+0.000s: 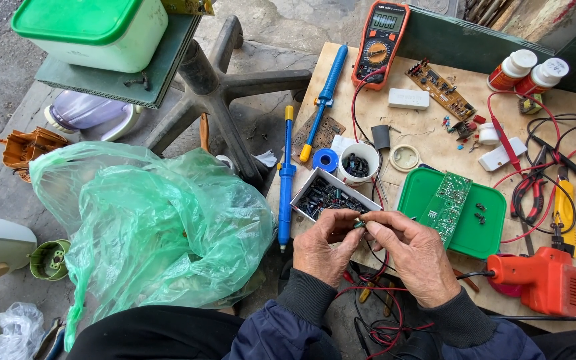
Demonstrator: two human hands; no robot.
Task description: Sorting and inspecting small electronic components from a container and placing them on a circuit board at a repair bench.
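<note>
Both hands, left (325, 247) and right (411, 257), pinch one small part (360, 224); at 12 o'clock, the parts box (331, 197) remains full, board (447, 205) waiting.

Green circuit board (447, 203) on a green tray (485, 230); orange soldering gun (545, 280); blue desoldering pump (286, 180); translucent green plastic bag (161, 220); orange-cased multimeter (380, 43); pale wooden tabletop (435, 143).

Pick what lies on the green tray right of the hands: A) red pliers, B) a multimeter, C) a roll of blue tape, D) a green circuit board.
D: a green circuit board rests tilted across the green tray, just right of the right hand.
</note>
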